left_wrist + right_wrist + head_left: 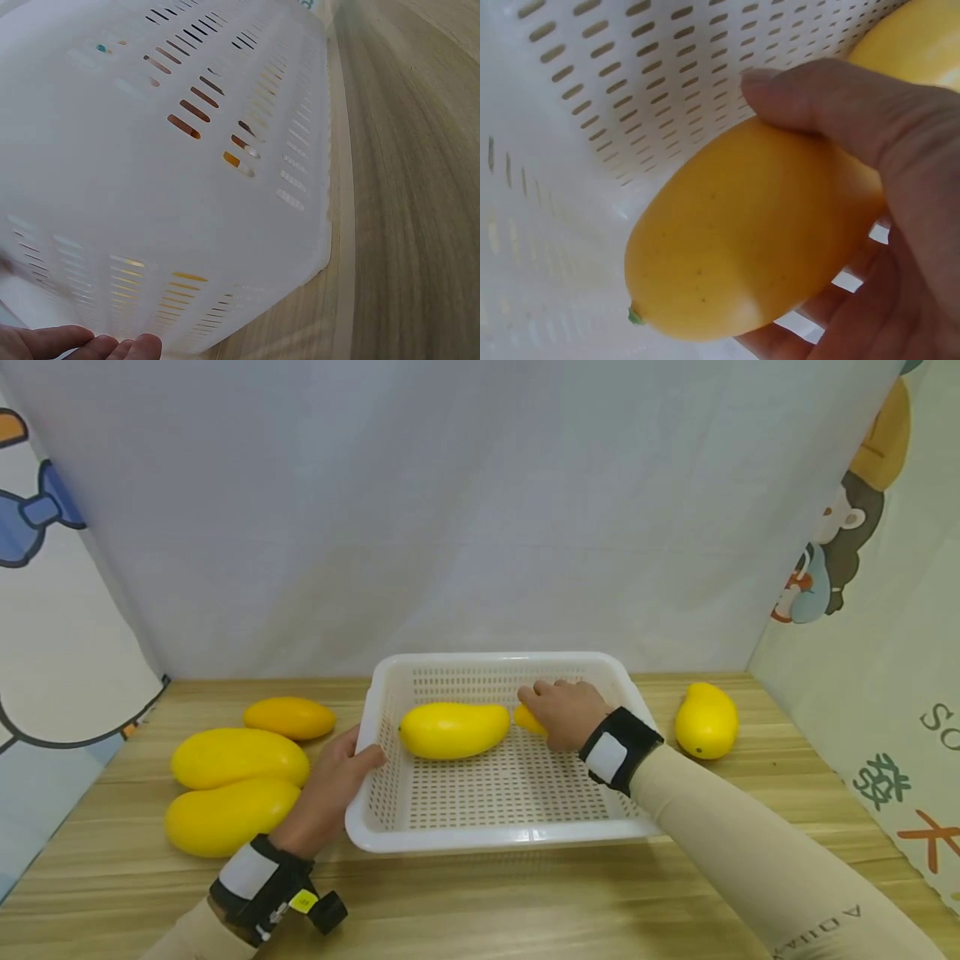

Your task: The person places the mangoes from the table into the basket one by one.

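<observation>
A white slotted plastic basket [517, 835] stands in the middle of the table. My left hand [330, 785] grips its left rim, thumb over the edge; fingertips [135, 349] show against its outer wall in the left wrist view. Inside the basket, my right hand [566, 710] holds an orange-yellow mango [742, 232] with a small green stem tip, thumb on one side and fingers on the other. Most of this mango is hidden under the hand in the head view. Left of it in the basket lies a bigger yellow mango [453, 731].
Left of the basket lie a smaller orange-yellow mango [288, 717] and two large yellow ones, a rear mango [240, 758] and a front mango [228, 818]. One more yellow mango [707, 721] rests on the right. A pale curtain [465, 527] hangs behind the wooden table [465, 910].
</observation>
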### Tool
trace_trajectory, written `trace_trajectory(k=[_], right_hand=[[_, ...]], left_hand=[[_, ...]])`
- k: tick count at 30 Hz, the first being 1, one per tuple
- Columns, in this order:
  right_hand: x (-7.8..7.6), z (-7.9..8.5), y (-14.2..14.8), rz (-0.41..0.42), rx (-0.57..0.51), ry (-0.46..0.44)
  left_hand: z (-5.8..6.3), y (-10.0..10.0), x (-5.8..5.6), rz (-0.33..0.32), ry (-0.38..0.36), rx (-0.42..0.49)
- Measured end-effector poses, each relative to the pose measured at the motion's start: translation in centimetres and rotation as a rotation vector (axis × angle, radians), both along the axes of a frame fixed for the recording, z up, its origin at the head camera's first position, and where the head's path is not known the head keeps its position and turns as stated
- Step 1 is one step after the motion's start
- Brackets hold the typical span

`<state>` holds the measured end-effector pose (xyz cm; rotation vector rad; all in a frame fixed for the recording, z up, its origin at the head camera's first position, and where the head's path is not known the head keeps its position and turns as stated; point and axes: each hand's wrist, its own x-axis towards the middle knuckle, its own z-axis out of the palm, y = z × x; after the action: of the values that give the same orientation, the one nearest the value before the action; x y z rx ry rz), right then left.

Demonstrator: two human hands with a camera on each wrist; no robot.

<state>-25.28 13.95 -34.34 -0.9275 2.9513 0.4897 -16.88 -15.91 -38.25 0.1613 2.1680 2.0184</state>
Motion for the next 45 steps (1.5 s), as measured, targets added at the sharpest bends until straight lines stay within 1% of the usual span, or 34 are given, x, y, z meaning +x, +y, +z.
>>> trace_trajectory(k=[6,10,14,24,31,36,45], right_hand=[[-0.1,-0.6,0.2,0.012,0.005,0.022],[-0.2,-0.9,0.0,0.002,0.002,0.008],[-0.1,-0.8,-0.1,-0.018,0.011,-0.013],[-0.1,-1.2,-0.1,-0.019,0.015,-0.019],[-0.2,-1.3,0.1,0.024,0.029,0.066],[-0.2,-1.5,0.1,0.038,0.028,0.104],[-0.3,-1.6,0.2,0.031,0.031,0.131]], left_hand=[[-0.1,0.0,0.0,-0.003,0.004,0.009],[-0.1,0.1,0.0,-0.01,0.008,0.014],[0.0,0.1,0.0,-0.013,0.011,0.013],[0.1,0.1,0.1,-0.006,-0.006,0.007],[0.2,0.1,0.1,-0.008,0.002,-0.009],[0.1,0.1,0.1,-0.015,0.004,-0.005],[0.0,0.0,-0.1,-0.007,-0.003,-0.005]])
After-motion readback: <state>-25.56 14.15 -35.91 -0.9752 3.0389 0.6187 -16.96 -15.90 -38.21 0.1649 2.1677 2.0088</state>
